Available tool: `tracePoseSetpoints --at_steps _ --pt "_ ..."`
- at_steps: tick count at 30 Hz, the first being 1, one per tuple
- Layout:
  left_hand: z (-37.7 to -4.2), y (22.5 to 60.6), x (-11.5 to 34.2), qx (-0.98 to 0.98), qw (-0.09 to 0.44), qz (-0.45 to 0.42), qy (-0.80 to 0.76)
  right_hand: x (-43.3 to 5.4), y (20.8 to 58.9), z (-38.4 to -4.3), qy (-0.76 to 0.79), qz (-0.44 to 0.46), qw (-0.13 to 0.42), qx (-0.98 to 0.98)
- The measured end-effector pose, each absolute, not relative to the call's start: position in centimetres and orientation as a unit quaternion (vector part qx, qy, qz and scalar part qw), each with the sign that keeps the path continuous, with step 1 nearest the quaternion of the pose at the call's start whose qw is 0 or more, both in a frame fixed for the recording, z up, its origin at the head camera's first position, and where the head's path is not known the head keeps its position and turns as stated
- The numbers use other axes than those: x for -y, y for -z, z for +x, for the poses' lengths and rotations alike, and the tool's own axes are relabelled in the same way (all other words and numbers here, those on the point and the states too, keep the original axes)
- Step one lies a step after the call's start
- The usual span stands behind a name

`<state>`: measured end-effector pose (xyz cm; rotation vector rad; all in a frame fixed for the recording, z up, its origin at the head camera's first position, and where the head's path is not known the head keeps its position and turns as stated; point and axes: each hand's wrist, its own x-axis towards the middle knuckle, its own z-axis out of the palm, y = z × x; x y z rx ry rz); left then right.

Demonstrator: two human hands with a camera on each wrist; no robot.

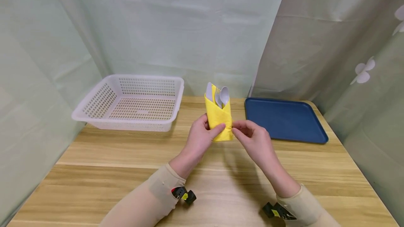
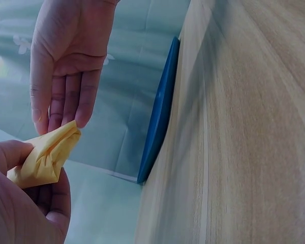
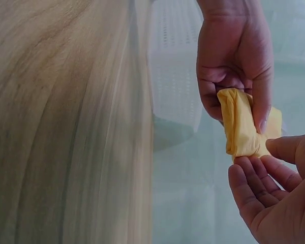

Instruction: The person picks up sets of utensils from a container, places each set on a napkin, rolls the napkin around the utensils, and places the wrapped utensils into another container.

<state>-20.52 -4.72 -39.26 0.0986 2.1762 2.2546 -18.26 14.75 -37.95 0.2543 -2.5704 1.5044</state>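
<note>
A folded yellow napkin (image 1: 220,120) is held upright above the table, wrapped round a grey knife (image 1: 209,91), fork (image 1: 218,98) and spoon (image 1: 224,95), whose tops stick out. My left hand (image 1: 202,134) grips the lower part from the left, thumb across the front and fingers behind. At the napkin's right edge, my right hand (image 1: 255,139) pinches with thumb and fingertips. Creases gather in the napkin (image 3: 241,124) by the right fingertips in the right wrist view. A thin dark detail there is too small to tell.
A white perforated plastic basket (image 1: 168,125) stands at the back left of the wooden table (image 1: 126,174). On the back right lies a blue tray (image 1: 285,120). Pale curtains (image 1: 176,23) hang behind and at both sides.
</note>
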Motion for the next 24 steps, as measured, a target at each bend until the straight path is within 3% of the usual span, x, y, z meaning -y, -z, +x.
tracePoseSetpoints --at_steps 24 --pt "-20.11 39.21 4.39 -0.701 0.002 0.046 -0.712 -14.73 38.12 -18.79 -0.547 0.055 0.031 0.835"
